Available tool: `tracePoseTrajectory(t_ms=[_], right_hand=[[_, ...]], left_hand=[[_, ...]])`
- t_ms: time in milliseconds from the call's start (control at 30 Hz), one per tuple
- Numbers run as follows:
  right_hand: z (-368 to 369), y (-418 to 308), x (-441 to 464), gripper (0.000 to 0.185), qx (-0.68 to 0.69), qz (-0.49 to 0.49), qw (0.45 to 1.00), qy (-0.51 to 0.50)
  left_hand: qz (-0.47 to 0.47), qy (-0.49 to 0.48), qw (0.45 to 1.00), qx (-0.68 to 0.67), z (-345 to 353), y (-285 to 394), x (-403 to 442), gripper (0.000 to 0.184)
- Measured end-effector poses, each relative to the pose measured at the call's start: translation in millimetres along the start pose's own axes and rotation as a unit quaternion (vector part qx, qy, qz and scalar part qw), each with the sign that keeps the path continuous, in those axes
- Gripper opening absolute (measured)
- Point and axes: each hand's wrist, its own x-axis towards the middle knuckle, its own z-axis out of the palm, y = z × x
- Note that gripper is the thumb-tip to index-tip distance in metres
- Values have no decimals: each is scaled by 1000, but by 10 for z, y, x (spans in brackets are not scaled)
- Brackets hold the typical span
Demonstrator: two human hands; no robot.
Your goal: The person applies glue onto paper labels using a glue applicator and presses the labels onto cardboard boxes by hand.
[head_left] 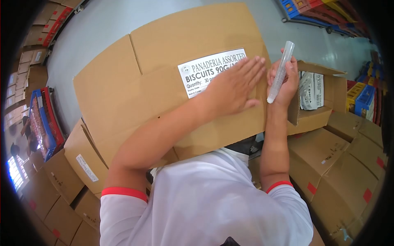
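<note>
the left hand (pixel 236 88) is lying flat, fingers extended and gripping nothing, over the right part of the label (pixel 205 74) on the cardboard (pixel 123 106), seemingly smoothing it. the right hand (pixel 289 84) is gripping a clear tube (pixel 280 73), apparently keeping it off the label.

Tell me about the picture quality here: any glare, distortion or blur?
Head view: fisheye distortion bows the carton edges, with black corners; in the head view, glare whites out the window at far left; also in the head view, the label's big lettering is legible where the left hand leaves it uncovered, its smallest print softer.
</note>
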Motion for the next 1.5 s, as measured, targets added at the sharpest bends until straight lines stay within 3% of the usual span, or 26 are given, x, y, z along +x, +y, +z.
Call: tracePoseTrajectory(t_ms=[67, 167, 233, 300, 400, 500, 533, 600, 633, 700, 833, 900, 1000, 1067, 1133, 1333, 1400, 1467, 1500], right_hand=[[-19, 30, 17, 44, -1, -9, 999, -32], [-12, 54, 23, 43, -6, -10, 999, -35], [11, 82, 34, 43, -25, -34, 999, -20], [18, 107, 26, 43, -44, -58, 997, -5], [-40, 128, 28, 45, -85, -53, 995, -14], [-134, 207, 47, 52, -113, -66, 991, -29], [-138, 200, 59, 53, -117, -65, 991, -16], [-24, 152, 11, 54, -129, -65, 989, 3], [35, 93, -10, 54, -142, -65, 988, 11], [-71, 52, 32, 56, -169, -65, 982, -51], [279, -230, -62, 60, -143, -114, 980, -84], [365, -330, -73, 60, -126, -122, 980, -94], [614, -348, -129, 60, -64, -98, 986, -115], [846, -283, -210, 60, -45, -82, 973, -209], [928, -188, -217, 60, -60, -58, 973, -217], [893, 71, -172, 57, -49, 43, 977, -201], [920, 111, -173, 56, -52, 58, 977, -200], [950, 116, -166, 56, -72, 54, 974, -207], [968, 111, -162, 56, -71, 55, 973, -211]], left_hand=[[25, -26, 999, 15, -72, 131, -193, 91], [20, -63, 995, -78, -215, 271, -508, 87], [-86, -74, 976, -185, -322, 263, -825, 85], [-199, -92, 957, -188, -513, 143, -1209, 86], [-375, -15, 925, -57, -698, -104, -1941, 82], [-533, 50, 837, 119, -851, -413, -2783, 77], [-547, 55, 825, 133, -889, -464, -3024, 77], [-697, 143, 701, 42, -1015, -509, -3409, 69], [-708, 150, 688, 56, -1083, -521, -3470, 69], [-733, 211, 640, -93, -1168, -577, -3526, 59], [-735, 291, 599, -129, -1228, -600, -3606, 51], [-751, 366, 512, -202, -1299, -609, -3686, 45], [-727, 423, 513, -172, -1373, -780, -4590, 38], [-706, 481, 511, -101, -1463, -803, -5400, 41], [-731, 506, 450, -85, -1557, -488, -5942, 51], [-860, 501, 99, -15, -831, 1206, -7652, 61], [-871, 482, 89, 2, -397, 1864, -8159, 64], [-916, 392, -52, 58, -519, 2212, -7768, 69], [-925, 374, -33, 53, -475, 2482, -7879, 69]])
